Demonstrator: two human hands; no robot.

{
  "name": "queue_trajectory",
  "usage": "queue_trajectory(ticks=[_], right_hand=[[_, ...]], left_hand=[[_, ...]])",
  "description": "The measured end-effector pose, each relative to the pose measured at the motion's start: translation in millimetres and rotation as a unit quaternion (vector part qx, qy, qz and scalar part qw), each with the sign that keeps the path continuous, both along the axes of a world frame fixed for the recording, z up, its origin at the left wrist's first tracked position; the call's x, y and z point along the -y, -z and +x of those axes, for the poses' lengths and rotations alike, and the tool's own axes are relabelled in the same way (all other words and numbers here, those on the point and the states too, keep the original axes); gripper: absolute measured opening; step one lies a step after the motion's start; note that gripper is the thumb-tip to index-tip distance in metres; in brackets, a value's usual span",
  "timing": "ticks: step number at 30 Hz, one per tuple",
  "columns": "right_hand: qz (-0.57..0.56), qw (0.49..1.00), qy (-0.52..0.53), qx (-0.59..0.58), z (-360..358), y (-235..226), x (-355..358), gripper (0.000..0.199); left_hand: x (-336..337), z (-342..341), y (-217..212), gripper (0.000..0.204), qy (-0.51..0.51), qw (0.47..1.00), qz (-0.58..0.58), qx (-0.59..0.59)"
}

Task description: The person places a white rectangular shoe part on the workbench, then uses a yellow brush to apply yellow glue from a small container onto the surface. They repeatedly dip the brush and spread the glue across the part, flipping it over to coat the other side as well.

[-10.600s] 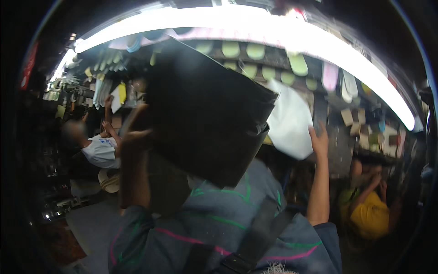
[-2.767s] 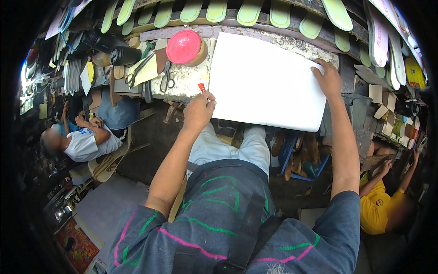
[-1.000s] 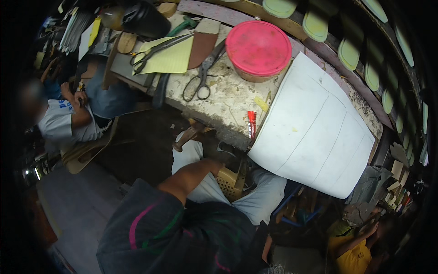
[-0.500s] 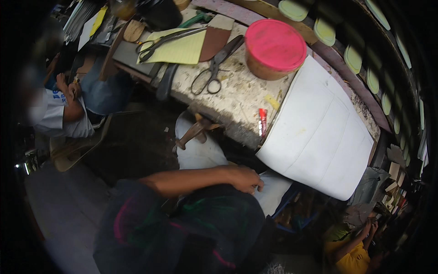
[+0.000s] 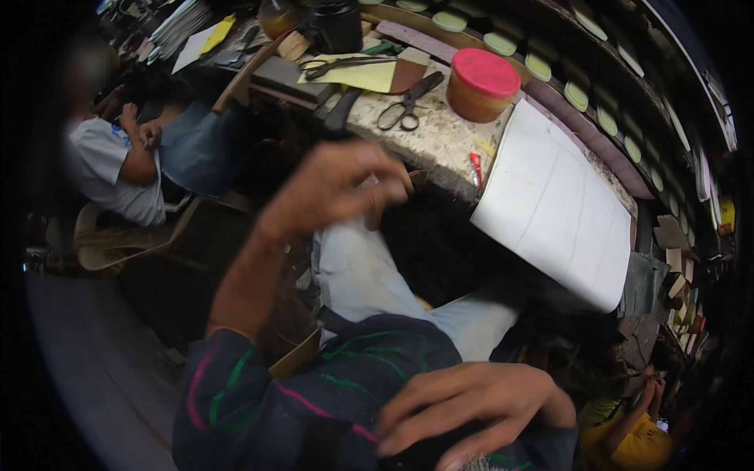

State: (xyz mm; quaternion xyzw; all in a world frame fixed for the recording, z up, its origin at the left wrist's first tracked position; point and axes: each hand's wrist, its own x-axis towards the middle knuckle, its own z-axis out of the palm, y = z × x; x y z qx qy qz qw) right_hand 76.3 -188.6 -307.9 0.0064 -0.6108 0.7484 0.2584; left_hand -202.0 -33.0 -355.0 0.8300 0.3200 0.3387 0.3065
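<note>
The worn workbench with a blotchy cream top (image 5: 440, 149) fills the upper middle, and on its right part lies a large white flexible sheet (image 5: 554, 208) crossed by thin drawn lines, its near edge jutting past the bench front. Neither hand touches it, so handling of the sheet looks paused. The change is in the hands, which are well apart: the right hand (image 5: 475, 412), out of sight half a second ago, now shows low before the dark shirt with green and pink lines (image 5: 345, 349), fingers loosely spread, nothing visible in them. The left hand (image 5: 338, 188), then over the pale blue jeans (image 5: 365, 271), is now raised near the bench front, fingers curled and blurred; whether it grips anything I cannot tell. Nearly three seconds ago the right hand was on the sheet, and no lines showed. The round tub with a bright pink lid (image 5: 481, 86), the dark metal scissors (image 5: 410, 102) left of it and the small red tube (image 5: 476, 169) just beside the sheet have stayed put.
</note>
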Motion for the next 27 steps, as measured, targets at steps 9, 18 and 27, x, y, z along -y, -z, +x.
queue_trajectory(ticks=[9, 18, 27], right_hand=[[0.124, 0.972, -0.196, -0.045, -96.3, -46.1, 1.5, 0.064], [0.079, 0.966, -0.239, -0.054, -133.6, -35.7, -11.2, 0.066], [0.081, 0.984, -0.148, -0.058, -130.4, -51.3, -34.2, 0.068]], left_hand=[[-112.3, -201.2, 0.9, 0.027, -0.401, 0.911, 0.018, -0.091], [-198.5, -166.5, 28.3, 0.025, -0.226, 0.905, 0.218, -0.286], [-260.6, -167.7, 26.4, 0.029, -0.154, 0.882, 0.092, -0.436]])
